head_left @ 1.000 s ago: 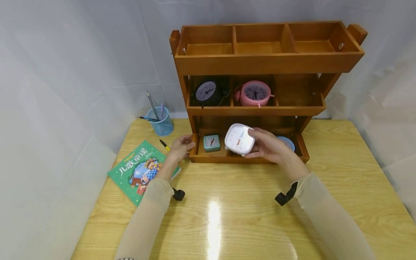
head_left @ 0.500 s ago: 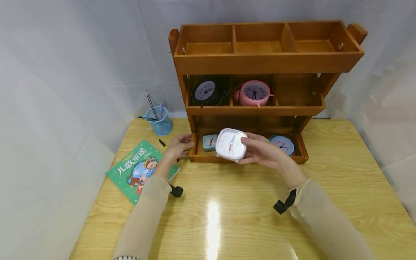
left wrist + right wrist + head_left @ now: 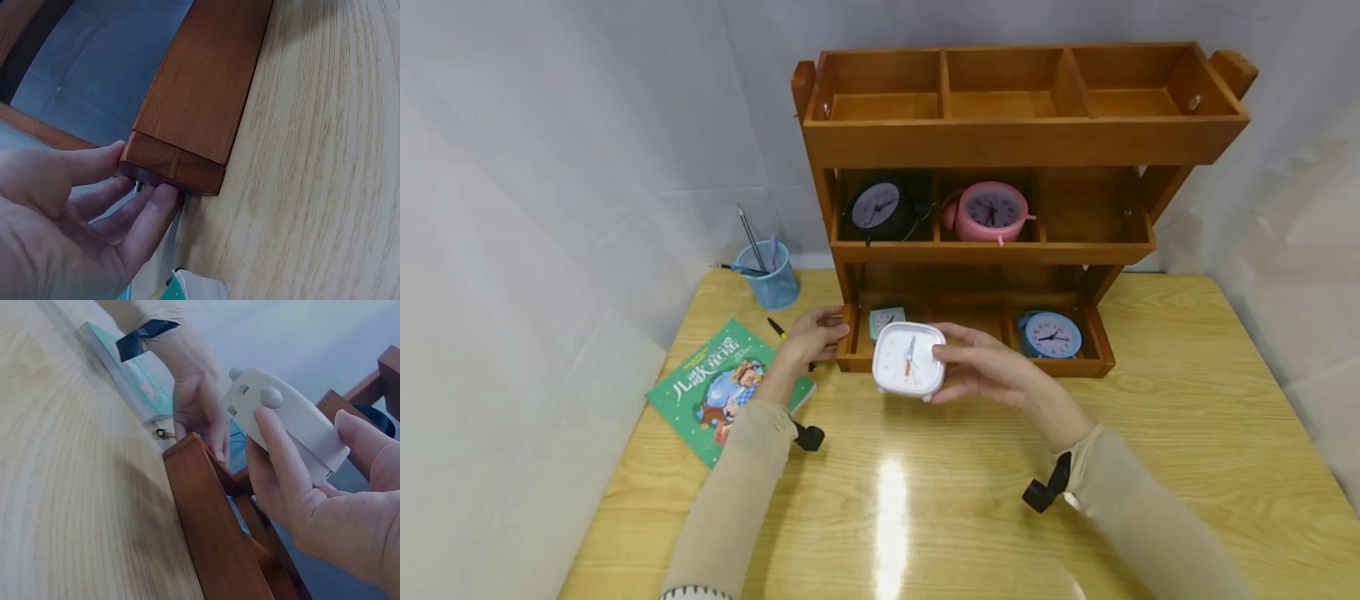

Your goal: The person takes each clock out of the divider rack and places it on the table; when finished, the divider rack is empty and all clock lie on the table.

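Observation:
My right hand grips a white square alarm clock by its right side, its dial turned up toward me. The right wrist view shows the knobs and underside of the clock, thumb on one side and fingers on the other. The clock is raised in front of the bottom tier and partly hides a small teal clock. My left hand holds the left end of the brown wooden shelf; in the left wrist view, thumb and fingers pinch the corner of its bottom tier.
A blue round alarm clock sits at the bottom tier's right. The middle tier holds a black clock and a pink one. To the left are a green book, a pen and a blue pen cup.
My right hand has moved the white clock left and toward me, from over the bottom tier's middle to before the teal clock. The blue clock is now uncovered. The left hand stayed put.

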Demonstrator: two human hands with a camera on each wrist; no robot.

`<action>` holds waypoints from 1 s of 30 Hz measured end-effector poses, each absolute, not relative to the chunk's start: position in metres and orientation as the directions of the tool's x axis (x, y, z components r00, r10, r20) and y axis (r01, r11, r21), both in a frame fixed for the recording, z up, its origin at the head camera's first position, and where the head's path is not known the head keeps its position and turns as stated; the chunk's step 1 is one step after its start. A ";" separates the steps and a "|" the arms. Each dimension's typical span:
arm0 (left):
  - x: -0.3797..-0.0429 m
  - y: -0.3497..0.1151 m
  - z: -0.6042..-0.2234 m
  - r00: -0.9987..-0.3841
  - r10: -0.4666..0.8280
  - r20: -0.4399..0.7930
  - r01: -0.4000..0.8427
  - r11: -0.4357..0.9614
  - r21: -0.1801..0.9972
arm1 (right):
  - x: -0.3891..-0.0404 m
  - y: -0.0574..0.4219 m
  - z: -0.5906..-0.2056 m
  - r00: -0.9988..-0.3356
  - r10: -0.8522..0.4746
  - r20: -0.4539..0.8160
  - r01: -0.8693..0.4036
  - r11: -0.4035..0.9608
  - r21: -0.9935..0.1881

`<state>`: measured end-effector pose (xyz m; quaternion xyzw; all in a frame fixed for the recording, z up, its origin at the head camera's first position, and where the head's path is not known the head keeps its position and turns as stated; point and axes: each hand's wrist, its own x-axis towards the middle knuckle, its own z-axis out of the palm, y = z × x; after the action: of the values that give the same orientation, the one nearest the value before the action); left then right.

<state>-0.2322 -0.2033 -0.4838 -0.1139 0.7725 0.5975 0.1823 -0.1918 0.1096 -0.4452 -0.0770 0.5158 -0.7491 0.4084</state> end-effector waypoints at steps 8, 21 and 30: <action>-0.233 -0.202 -0.483 -0.909 0.035 -0.416 -0.393 0.269 0.879 | -0.183 0.095 -0.453 -0.624 -0.717 -0.310 0.516 -0.081 -0.853; -0.235 -0.201 -0.486 -0.913 0.037 -0.406 -0.384 0.257 0.887 | -0.174 0.063 -0.479 -0.571 -0.739 -0.357 0.505 0.027 -0.863; -0.233 -0.200 -0.485 -0.913 0.029 -0.408 -0.386 0.269 0.882 | -0.172 0.050 -0.490 -0.557 -0.729 -0.397 0.524 0.062 -0.849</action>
<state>-0.2334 -0.2004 -0.4851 -0.1146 0.7773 0.5934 0.1749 -0.1720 0.0495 -0.4900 -0.0910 0.5637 -0.6789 0.4616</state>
